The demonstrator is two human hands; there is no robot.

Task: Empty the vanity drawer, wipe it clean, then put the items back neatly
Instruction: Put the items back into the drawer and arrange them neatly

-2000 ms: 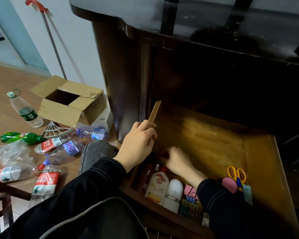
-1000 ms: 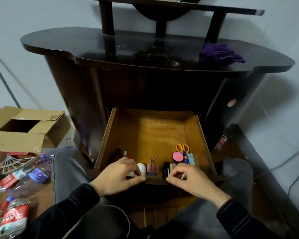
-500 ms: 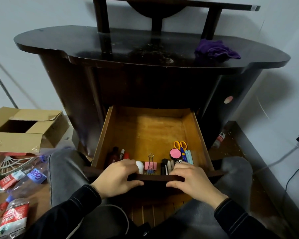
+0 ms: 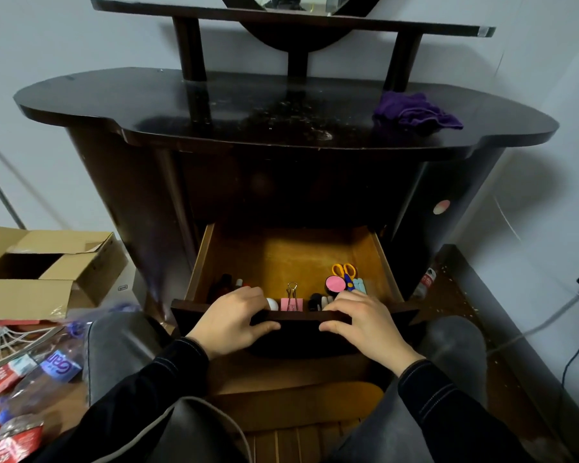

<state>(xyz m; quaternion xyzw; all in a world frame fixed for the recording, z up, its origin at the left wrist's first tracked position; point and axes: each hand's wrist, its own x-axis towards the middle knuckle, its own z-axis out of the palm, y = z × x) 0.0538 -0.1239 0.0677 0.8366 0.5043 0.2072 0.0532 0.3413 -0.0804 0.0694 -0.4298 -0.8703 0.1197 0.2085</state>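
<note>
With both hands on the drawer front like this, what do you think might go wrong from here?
If the drawer slides in, the fingers of the left hand and right hand, curled over its front edge, may get pinched against the vanity. A hard shove might also topple the bottles and the upright binder clip lined up just behind that edge.

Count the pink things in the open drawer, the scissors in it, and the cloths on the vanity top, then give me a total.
Pink things in the drawer: 2 (binder clip, round case)
Scissors: 1
Cloths: 1 (purple cloth)
Total: 4
</note>
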